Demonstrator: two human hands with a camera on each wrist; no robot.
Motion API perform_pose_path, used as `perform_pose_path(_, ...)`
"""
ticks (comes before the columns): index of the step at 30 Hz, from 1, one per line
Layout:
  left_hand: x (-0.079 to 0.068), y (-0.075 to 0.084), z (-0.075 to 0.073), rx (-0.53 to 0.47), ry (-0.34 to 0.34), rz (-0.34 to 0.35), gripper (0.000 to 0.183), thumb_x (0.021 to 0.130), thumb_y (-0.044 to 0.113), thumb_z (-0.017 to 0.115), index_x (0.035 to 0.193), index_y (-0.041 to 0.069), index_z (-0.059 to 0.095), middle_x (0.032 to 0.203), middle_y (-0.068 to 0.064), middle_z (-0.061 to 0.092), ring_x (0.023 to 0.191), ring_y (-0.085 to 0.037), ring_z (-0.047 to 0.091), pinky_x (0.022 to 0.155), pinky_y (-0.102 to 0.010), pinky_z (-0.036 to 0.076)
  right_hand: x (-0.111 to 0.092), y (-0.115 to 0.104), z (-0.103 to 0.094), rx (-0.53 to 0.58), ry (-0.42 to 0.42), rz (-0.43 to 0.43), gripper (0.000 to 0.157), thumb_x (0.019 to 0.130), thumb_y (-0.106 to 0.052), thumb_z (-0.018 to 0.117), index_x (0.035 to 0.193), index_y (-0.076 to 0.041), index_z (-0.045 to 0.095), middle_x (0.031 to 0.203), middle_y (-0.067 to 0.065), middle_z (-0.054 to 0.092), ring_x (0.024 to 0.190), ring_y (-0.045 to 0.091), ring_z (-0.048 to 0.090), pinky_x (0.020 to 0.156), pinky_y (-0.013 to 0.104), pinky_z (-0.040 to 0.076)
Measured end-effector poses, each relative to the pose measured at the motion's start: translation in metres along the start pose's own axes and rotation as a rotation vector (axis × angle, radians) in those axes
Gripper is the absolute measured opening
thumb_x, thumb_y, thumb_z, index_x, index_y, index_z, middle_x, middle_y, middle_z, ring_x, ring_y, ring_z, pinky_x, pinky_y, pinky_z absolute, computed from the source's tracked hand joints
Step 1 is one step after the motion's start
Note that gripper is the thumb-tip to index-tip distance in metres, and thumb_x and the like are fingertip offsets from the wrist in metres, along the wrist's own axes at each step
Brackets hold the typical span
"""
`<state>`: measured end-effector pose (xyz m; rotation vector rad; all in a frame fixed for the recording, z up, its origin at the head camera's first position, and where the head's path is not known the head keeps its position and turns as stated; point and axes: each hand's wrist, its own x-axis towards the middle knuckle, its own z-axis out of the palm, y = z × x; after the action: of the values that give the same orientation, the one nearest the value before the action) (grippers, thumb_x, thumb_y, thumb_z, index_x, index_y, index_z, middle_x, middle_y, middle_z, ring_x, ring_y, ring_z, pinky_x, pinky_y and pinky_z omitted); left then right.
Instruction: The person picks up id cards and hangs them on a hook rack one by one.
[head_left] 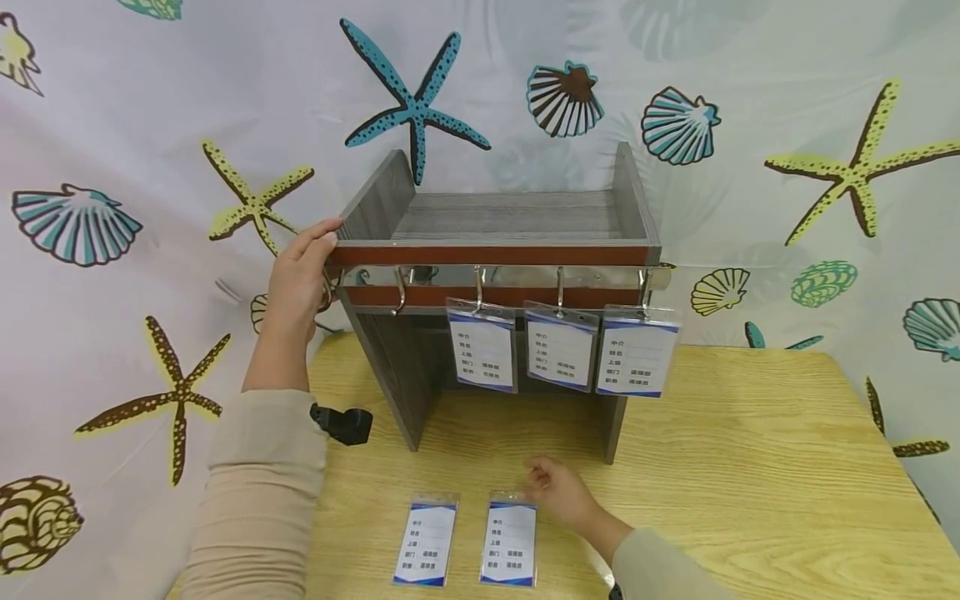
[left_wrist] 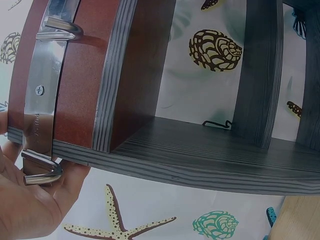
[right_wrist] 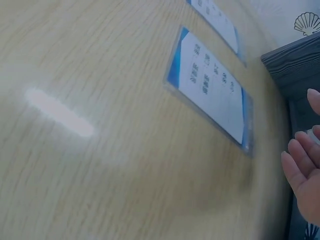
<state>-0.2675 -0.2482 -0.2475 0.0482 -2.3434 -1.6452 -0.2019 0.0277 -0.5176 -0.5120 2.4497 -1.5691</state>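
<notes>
In the head view my left hand (head_left: 295, 283) grips the upper left corner of a grey wooden shelf (head_left: 375, 367). The left wrist view shows that hand (left_wrist: 37, 205) around the panel's end, beside a metal hook (left_wrist: 42, 172). My right hand (head_left: 564, 498) hovers just above the table, its fingers loosely bent with nothing between them. Beside it lies a badge holder (head_left: 508, 542) with a white and blue card; a second badge holder (head_left: 425, 543) lies to its left. The right wrist view shows the right hand (right_wrist: 307, 170) apart from the nearer badge holder (right_wrist: 210, 90).
Three badge holders hang from hooks on the shelf's front rail, at the left (head_left: 483, 350), middle (head_left: 561, 350) and right (head_left: 639, 354). A hook (head_left: 400, 292) further left holds nothing. Behind the wooden table (head_left: 750, 467) hangs a cloth (head_left: 495, 50) printed with starfish and shells.
</notes>
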Motion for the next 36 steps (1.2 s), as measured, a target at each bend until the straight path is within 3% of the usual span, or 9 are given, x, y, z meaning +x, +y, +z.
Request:
perform_pose_path(9,0.000,-0.001,-0.001,-0.003,0.007,0.011,0.043,0.091,0.042,0.035,0.130,0.024,0.042,0.136,-0.003,0.030,0.125,-0.022,0.022,0.097,-0.048,0.018,-0.002,0.013,0.008,-0.078,-0.024,0.053,0.050,0.075,-0.012,0.067,0.116,0.008,0.047,0.102,0.020,0.052,0.094,0.034,0.050,0.079,0.042,0.042)
perform_pose_path(21,0.000,-0.001,0.000,0.003,0.013,0.022,0.042,0.090,0.042,0.036,0.128,0.025,0.043,0.137,0.000,0.028,0.126,-0.021,0.020,0.098,-0.048,0.016,0.000,0.025,0.017,-0.213,-0.047,0.107,0.057,0.068,-0.015,0.073,0.115,0.006,0.048,0.095,0.011,0.052,0.088,0.028,0.049,0.076,0.040,0.042)
perform_pose_path(28,0.000,0.000,-0.002,0.008,0.016,0.023,0.042,0.090,0.044,0.035,0.128,0.027,0.043,0.137,0.001,0.028,0.126,-0.020,0.018,0.098,-0.049,0.015,0.002,0.034,0.030,-0.460,0.009,0.053,0.062,0.061,-0.025,0.077,0.109,0.005,0.053,0.101,0.016,0.052,0.095,0.032,0.047,0.085,0.043,0.035)
perform_pose_path(36,0.000,0.000,-0.002,0.002,0.006,0.008,0.043,0.090,0.043,0.036,0.129,0.025,0.042,0.138,0.001,0.026,0.127,-0.019,0.016,0.098,-0.049,0.014,-0.002,0.036,0.037,-0.544,0.045,0.021,0.062,0.059,-0.026,0.078,0.107,0.005,0.054,0.096,0.011,0.049,0.090,0.027,0.043,0.082,0.039,0.036)
